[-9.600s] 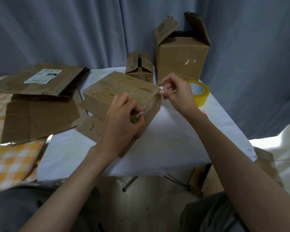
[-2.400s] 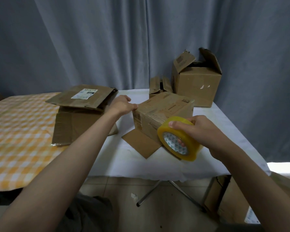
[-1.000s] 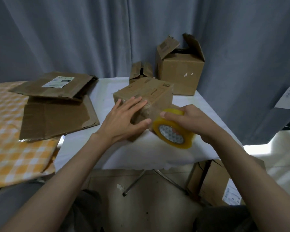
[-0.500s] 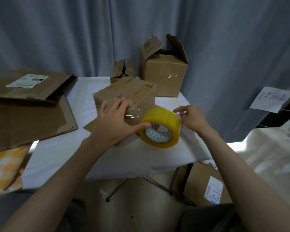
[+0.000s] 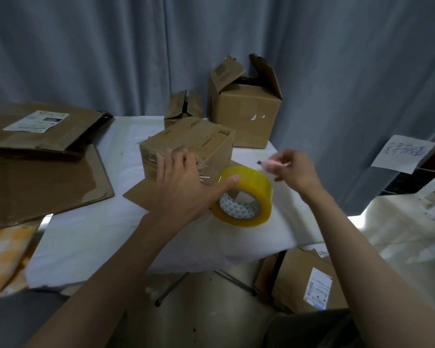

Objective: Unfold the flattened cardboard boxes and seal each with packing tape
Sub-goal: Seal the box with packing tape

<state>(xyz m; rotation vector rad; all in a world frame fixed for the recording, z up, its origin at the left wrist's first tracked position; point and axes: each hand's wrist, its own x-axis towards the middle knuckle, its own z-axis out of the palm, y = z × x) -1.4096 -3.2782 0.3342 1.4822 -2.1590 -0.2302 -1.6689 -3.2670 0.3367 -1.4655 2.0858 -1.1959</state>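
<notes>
The small cardboard box [image 5: 186, 144] sits near the middle of the white tabletop [image 5: 91, 232], one flap lying flat toward the person. The left hand [image 5: 183, 187] is spread open, palm and fingers pressed on the box's near face, thumb stretched out to touch the yellow tape roll [image 5: 244, 197]. The roll stands tilted on its edge just beside the box, and a clear strip runs from it onto the cardboard under that hand. The right hand [image 5: 293, 169] hovers apart from the roll, fingers pinched on a small pink tool [image 5: 268, 165] with a dark tip; I cannot tell for sure, but it looks like a cutter.

I judge the box to be light and empty, so it will skate on the cloth unless it is pinned, which the flat palm does well. Its walls are stiff but worn, so pressing near an edge or corner should hold better than on the middle of a panel. The tape is thin and sticky and will curl back on itself if let go slack; the place to keep hold is right where the strip meets the box, with the roll steadied by the thumb.

Behind stand a larger open box [image 5: 246, 114] and a smaller one [image 5: 182, 108]; flattened boxes [image 5: 40, 156] lie stacked to the left.
</notes>
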